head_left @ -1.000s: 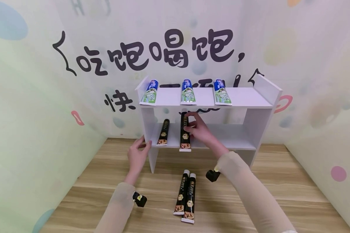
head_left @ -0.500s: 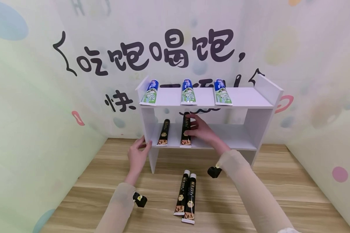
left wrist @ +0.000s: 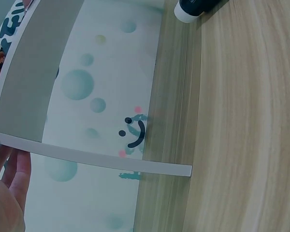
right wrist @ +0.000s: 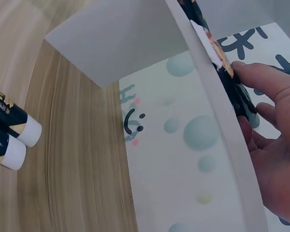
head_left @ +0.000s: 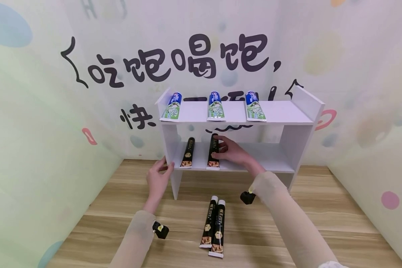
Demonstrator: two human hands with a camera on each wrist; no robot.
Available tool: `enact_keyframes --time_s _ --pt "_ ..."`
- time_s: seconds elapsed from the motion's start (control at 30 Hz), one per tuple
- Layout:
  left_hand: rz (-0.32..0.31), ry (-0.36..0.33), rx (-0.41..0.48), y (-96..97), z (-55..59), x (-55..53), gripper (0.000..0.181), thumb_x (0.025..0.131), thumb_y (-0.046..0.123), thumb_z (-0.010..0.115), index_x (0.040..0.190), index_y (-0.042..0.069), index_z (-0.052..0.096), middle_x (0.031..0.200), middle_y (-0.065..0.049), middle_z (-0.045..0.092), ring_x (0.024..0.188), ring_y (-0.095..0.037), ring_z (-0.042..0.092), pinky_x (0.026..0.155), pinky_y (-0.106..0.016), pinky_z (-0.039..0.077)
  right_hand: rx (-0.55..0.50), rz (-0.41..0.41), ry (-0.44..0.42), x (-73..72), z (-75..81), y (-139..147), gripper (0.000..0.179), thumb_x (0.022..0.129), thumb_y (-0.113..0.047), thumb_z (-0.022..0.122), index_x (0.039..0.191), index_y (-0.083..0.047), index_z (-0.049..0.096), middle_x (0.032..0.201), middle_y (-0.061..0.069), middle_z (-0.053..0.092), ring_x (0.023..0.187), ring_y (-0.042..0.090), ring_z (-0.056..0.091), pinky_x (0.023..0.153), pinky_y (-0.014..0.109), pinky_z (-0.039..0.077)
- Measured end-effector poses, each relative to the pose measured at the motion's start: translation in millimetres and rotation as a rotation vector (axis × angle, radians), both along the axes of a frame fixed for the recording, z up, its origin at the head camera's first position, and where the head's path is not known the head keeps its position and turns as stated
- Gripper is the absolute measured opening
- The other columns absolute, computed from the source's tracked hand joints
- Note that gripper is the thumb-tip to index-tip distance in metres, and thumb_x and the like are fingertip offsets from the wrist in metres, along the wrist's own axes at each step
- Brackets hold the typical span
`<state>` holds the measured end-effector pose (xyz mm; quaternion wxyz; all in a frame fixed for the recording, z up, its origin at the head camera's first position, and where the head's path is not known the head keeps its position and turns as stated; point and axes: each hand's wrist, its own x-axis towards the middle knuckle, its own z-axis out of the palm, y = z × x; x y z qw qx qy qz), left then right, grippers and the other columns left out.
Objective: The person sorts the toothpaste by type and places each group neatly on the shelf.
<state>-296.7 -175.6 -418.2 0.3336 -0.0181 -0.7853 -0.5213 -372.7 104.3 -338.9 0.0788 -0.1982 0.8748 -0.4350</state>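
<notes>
In the head view a white two-tier shelf [head_left: 281,112] stands on the wooden table. My right hand [head_left: 233,152] pinches a black toothpaste tube [head_left: 213,150] that lies on the lower tier, its flat end at the front edge. The right wrist view shows thumb and fingers [right wrist: 263,77] on either side of that tube. Left of it lies a matching black tube [head_left: 188,153]. My left hand [head_left: 158,180] grips the shelf's left side panel, thumb at the front edge and fingers behind; the left wrist view shows those fingers [left wrist: 20,176] against the panel.
Three blue-and-green toothpaste tubes [head_left: 216,108] lie spaced out on the top tier. On the table [head_left: 120,208] before the shelf, two more black tubes [head_left: 218,232] lie side by side, white caps toward the shelf. A wall with large black lettering [head_left: 201,56] rises behind.
The right hand has pushed the black tube back and lowered it onto the lower tier; its flat end no longer overhangs the front edge. The left hand has stayed put.
</notes>
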Motion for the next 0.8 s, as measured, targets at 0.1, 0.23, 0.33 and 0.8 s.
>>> enact_keyframes --time_s 0.1,0.23,0.33,0.8 --pt "0.000 -0.002 0.003 0.0 -0.5 0.4 0.038 0.089 0.015 0.073 0.126 0.008 0.067 0.112 -0.018 0.073 0.086 -0.036 0.073 0.068 -0.036 0.064 0.010 0.003 -0.003 0.5 -0.7 0.4 0.080 0.088 -0.035 0.074 0.155 -0.028 0.030 0.142 0.014 0.050 0.127 0.031 0.051 0.110 0.049 0.044" --pt "-0.003 -0.011 0.002 -0.3 -0.1 0.4 0.038 0.089 0.016 0.073 0.126 0.009 0.067 0.112 -0.017 0.073 0.087 -0.035 0.073 0.068 -0.036 0.064 0.020 0.011 -0.008 0.8 -1.3 1.0 0.080 0.089 -0.036 0.073 0.155 -0.029 0.028 0.144 0.014 0.049 0.129 0.031 0.051 0.112 0.050 0.043" --pt "-0.006 -0.019 0.002 -0.4 0.7 0.1 0.038 0.089 0.016 0.073 0.126 0.009 0.067 0.112 -0.016 0.073 0.088 -0.035 0.073 0.068 -0.034 0.063 0.017 0.017 -0.007 1.0 -1.5 0.9 0.080 0.090 -0.036 0.072 0.156 -0.028 0.028 0.147 0.014 0.047 0.131 0.032 0.050 0.113 0.050 0.042" --pt "-0.002 -0.030 -0.012 -1.1 1.3 1.5 0.038 0.090 0.019 0.072 0.126 0.010 0.067 0.115 -0.015 0.073 0.088 -0.033 0.073 0.066 -0.019 0.058 0.032 -0.036 0.031 10.2 -3.5 -2.9 0.068 0.091 -0.036 0.069 0.150 -0.021 0.041 0.140 0.012 0.053 0.123 0.030 0.054 0.107 0.047 0.045"
